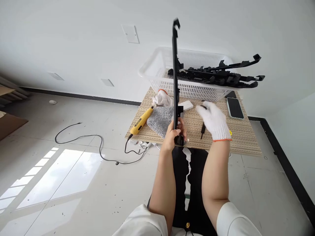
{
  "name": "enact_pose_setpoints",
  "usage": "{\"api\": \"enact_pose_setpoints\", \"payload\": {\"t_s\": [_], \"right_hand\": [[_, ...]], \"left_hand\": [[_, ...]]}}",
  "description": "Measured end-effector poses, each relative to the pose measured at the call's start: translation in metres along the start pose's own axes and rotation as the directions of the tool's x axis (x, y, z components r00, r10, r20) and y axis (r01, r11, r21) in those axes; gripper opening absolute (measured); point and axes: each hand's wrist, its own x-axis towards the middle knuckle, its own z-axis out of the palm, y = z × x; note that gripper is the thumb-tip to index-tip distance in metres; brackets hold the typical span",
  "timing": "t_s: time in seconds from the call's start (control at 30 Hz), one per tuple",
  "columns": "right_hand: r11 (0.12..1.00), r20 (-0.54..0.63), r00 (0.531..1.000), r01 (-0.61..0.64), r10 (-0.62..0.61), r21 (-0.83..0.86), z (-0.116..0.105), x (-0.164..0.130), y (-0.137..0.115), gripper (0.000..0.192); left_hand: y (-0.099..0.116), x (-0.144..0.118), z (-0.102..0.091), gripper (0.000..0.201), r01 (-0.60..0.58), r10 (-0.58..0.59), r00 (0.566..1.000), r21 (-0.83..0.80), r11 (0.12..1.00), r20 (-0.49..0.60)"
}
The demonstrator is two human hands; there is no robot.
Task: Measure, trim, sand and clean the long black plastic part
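Head view: white slotted basket [197,90] sat at the far edge of the bench [243,137], up against the wall. Long black plastic strips [221,73] were piled in it, their ends sticking out past the basket's right rim. Bench was small and wood-striped; its near edge ran just in front of the hands, with open floor to the left and a dark baseboard to the right.

On the bench: a grey cloth [161,119] left of centre, a yellow corded tool [142,120] at the left edge with its cable [98,144] trailing over the floor, a spare white glove [161,98] by the basket, a small white box [186,105], and a phone [235,108] face up at the right. A small dark tool [203,128] lay just beside the right hand.

Left hand [173,134], bare, was clamped around the lower end of a black strip [175,78] held upright above the near edge of the bench, its top hook rising past the basket. Right hand [214,119], in a white knit glove, hovered over the bench with fingers spread loosely, holding nothing, apart from the strip. The glove was blurred.
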Motion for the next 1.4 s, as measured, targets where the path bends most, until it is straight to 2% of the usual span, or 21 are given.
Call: {"api": "enact_pose_setpoints", "payload": {"t_s": [0.03, 0.07, 0.1, 0.17, 0.23, 0.33, 0.43, 0.57, 0.7, 0.77, 0.87, 0.97, 1.07, 1.13, 1.3, 1.4], "right_hand": [[0.999, -0.131, 0.991, -0.028, 0.029, 0.015, -0.003, 0.0, 0.003, 0.051], [0.998, -0.206, 0.977, -0.06, 0.062, 0.017, -0.004, 0.0, 0.005, 0.048], [0.995, -0.22, 0.971, -0.102, 0.099, 0.001, -0.003, 0.001, 0.008, 0.043], [0.973, -0.128, 0.972, -0.209, 0.196, -0.102, 0.004, 0.002, 0.011, 0.038], [0.924, -0.04, 0.955, -0.296, 0.295, -0.242, 0.016, 0.004, 0.01, 0.041], [0.861, -0.072, 0.931, -0.358, 0.357, -0.36, 0.033, 0.007, 0.002, 0.045], [0.852, -0.089, 0.923, -0.38, 0.374, -0.36, 0.041, 0.013, -0.002, 0.037], [0.862, -0.044, 0.917, -0.389, 0.397, -0.324, 0.043, 0.021, 0.005, 0.031], [0.853, -0.05, 0.906, -0.413, 0.42, -0.317, 0.043, 0.022, 0.014, 0.031], [0.878, 0.008, 0.919, -0.373, 0.394, -0.301, 0.039, 0.02, 0.017, 0.028], [0.953, 0.179, 0.943, -0.253, 0.281, -0.166, 0.025, 0.012, 0.02, 0.021], [0.985, 0.235, 0.967, -0.126, 0.095, 0.121, 0.006, 0.003, 0.021, 0.034], [0.913, 0.173, 0.981, 0.008, -0.086, 0.408, -0.008, -0.007, 0.015, 0.052], [0.844, 0.092, 0.984, 0.079, -0.149, 0.53, -0.009, -0.011, 0.007, 0.049], [0.763, -0.104, 0.984, 0.176, -0.143, 0.621, 0.012, -0.004, -0.006, 0.035], [0.725, -0.112, 0.99, 0.141, -0.088, 0.675, 0.03, 0.003, -0.007, 0.034]], "left_hand": [[0.0, 0.0, 0.0, 0.03, 0.031, -0.031, 0.999, -0.016, 0.999, 0.009], [0.0, 0.001, 0.0, 0.033, 0.058, -0.058, 0.998, -0.027, 0.998, 0.014], [0.001, 0.001, 0.001, 0.036, 0.081, -0.08, 0.997, -0.037, 0.996, 0.018], [0.0, 0.002, 0.003, 0.041, 0.118, -0.116, 0.993, -0.054, 0.992, 0.029], [-0.002, 0.002, 0.006, 0.046, 0.141, -0.139, 0.99, -0.07, 0.988, 0.034], [-0.003, 0.003, 0.008, 0.05, 0.161, -0.157, 0.987, -0.096, 0.982, 0.045], [-0.002, 0.003, 0.009, 0.056, 0.175, -0.174, 0.985, -0.109, 0.979, 0.022], [0.002, 0.002, 0.01, 0.062, 0.156, -0.165, 0.982, -0.096, 0.983, -0.087], [0.001, 0.005, 0.01, 0.057, 0.116, -0.124, 0.966, -0.051, 0.992, -0.227], [0.0, 0.008, 0.01, 0.05, 0.089, -0.1, 0.956, -0.05, 0.995, -0.275], [-0.001, 0.01, 0.01, 0.031, 0.051, -0.079, 0.95, -0.098, 0.994, -0.303], [0.0, 0.011, 0.012, 0.012, 0.054, -0.08, 0.948, -0.094, 0.994, -0.309], [0.003, 0.01, 0.016, 0.025, 0.088, -0.079, 0.938, 0.013, 0.996, -0.339], [0.004, 0.01, 0.018, 0.031, 0.134, -0.097, 0.929, 0.083, 0.987, -0.357], [0.004, 0.01, 0.018, 0.033, 0.253, -0.199, 0.919, 0.123, 0.96, -0.34], [0.002, 0.009, 0.018, 0.035, 0.26, -0.201, 0.924, 0.15, 0.954, -0.324]]}}
